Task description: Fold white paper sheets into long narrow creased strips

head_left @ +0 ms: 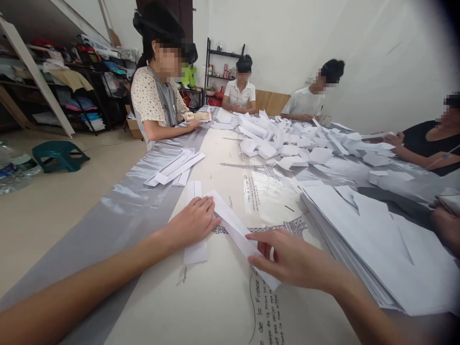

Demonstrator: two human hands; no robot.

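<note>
A long folded white paper strip lies slanted on the table in front of me. My left hand rests flat on its upper end, fingers stretched out and pressing down. My right hand pinches the strip's lower part between thumb and fingers. Under my left hand lies another folded white strip, running straight away from me. A thick stack of white sheets sits just right of my right hand.
Several folded strips lie further up on the left. A heap of folded white papers covers the far table. Other people sit around the table with Eiffel-tower cloth. A green stool stands on the floor left.
</note>
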